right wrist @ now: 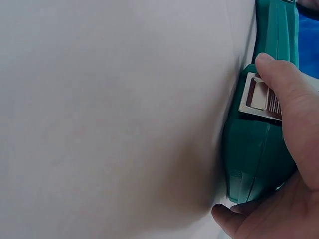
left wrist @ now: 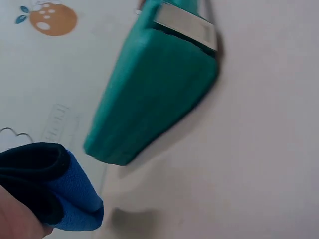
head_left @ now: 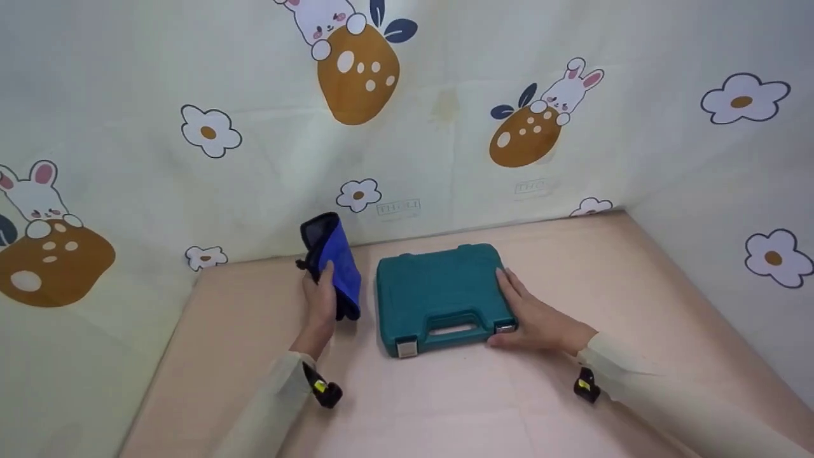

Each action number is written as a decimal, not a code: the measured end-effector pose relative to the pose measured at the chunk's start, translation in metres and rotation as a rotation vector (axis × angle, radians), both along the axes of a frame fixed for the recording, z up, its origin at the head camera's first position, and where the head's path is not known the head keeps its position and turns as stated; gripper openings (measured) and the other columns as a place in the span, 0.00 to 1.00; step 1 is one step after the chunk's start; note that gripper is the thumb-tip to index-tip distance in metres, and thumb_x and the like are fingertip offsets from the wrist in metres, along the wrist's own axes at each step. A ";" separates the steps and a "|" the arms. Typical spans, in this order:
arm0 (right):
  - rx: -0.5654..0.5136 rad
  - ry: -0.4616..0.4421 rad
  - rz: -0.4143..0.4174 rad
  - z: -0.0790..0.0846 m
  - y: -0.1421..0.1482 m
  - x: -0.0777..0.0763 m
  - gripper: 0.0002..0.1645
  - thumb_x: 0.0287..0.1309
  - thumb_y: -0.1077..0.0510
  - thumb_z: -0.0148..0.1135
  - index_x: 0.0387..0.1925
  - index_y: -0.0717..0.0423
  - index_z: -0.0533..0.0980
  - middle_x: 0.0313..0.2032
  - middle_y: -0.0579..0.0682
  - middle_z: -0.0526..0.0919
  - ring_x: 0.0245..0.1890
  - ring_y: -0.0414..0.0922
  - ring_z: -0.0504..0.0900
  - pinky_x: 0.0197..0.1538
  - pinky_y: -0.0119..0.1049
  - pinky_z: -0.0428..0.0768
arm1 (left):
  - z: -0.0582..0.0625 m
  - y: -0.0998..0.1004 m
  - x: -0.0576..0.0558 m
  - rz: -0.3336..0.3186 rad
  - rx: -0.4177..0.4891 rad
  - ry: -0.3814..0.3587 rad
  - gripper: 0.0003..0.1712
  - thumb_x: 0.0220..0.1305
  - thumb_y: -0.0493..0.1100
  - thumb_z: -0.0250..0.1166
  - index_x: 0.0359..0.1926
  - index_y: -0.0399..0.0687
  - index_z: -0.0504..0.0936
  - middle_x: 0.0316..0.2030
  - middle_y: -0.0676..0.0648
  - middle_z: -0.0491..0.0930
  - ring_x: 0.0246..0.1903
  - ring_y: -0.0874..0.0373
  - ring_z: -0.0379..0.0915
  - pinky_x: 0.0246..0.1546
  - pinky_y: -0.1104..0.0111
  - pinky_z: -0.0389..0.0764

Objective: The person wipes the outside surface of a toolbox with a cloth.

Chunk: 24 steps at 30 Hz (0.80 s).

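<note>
My left hand (head_left: 321, 302) grips a folded blue cloth pouch (head_left: 343, 270) with black edging, holding it up to the left of a green plastic carrying case (head_left: 439, 283). In the left wrist view the pouch (left wrist: 75, 194) shows a soft blue outside and dark folds. The case lies flat, its handle (head_left: 455, 324) and two pale latches facing me. My right hand (head_left: 534, 318) holds the case's right front corner, fingers along the right side. In the right wrist view the thumb (right wrist: 279, 74) lies by the latch (right wrist: 260, 97).
A pale pinkish cloth covers the table (head_left: 464, 407). Behind it hangs a white curtain (head_left: 445, 159) printed with rabbits, brown fruit and flowers, meeting the table's back edge just past the case. Black wrist cameras (head_left: 327, 391) sit at both cuffs.
</note>
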State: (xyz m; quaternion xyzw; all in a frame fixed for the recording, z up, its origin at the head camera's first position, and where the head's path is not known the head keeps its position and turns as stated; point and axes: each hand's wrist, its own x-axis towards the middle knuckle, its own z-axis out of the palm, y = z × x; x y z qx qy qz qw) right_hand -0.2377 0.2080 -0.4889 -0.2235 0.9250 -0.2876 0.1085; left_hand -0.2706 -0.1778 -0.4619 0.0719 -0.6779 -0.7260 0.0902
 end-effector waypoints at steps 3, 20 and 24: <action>-0.012 -0.012 -0.004 -0.001 -0.001 0.000 0.79 0.52 0.32 0.74 0.80 0.55 0.29 0.79 0.60 0.28 0.77 0.62 0.42 0.71 0.57 0.56 | -0.013 0.009 -0.004 -0.063 -0.031 0.000 0.39 0.81 0.54 0.47 0.78 0.35 0.48 0.72 0.34 0.58 0.71 0.44 0.54 0.71 0.56 0.54; -0.016 0.003 -0.014 -0.002 -0.004 0.001 0.80 0.52 0.32 0.75 0.80 0.55 0.28 0.79 0.60 0.28 0.77 0.61 0.43 0.71 0.55 0.55 | -0.035 0.033 -0.020 -0.244 0.019 -0.201 0.50 0.69 0.58 0.53 0.81 0.49 0.36 0.78 0.43 0.45 0.75 0.48 0.41 0.73 0.48 0.39; -0.023 0.003 -0.015 -0.004 -0.003 0.001 0.80 0.52 0.33 0.75 0.80 0.57 0.28 0.79 0.61 0.28 0.76 0.62 0.44 0.71 0.56 0.56 | -0.035 0.032 -0.017 -0.247 0.018 -0.257 0.52 0.67 0.57 0.52 0.80 0.48 0.34 0.78 0.43 0.41 0.75 0.48 0.37 0.73 0.48 0.38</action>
